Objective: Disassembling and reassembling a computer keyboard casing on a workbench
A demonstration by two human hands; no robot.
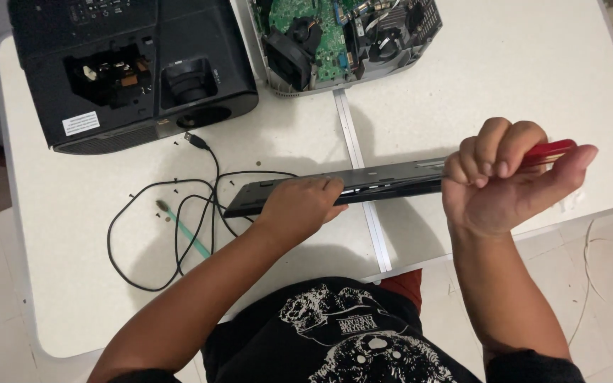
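A person's left hand (299, 206) clasps a black keyboard (335, 188) held edge-up, lengthwise left to right above the counter (498, 78), while the right hand (509, 177), fisted, grips a red-handled tool (551, 151) at its right end.

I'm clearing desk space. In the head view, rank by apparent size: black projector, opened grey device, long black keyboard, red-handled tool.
1. Black projector.
2. and 3. Opened grey device, cut off by the frame, and long black keyboard, held edge-on nearer the camera: unsure.
4. Red-handled tool.

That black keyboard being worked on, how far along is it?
Done: small screws lie loose on the table. In hand: left hand steadies the keyboard on edge; right hand grips a red-handled tool against it. Left: its halves look unseparated.
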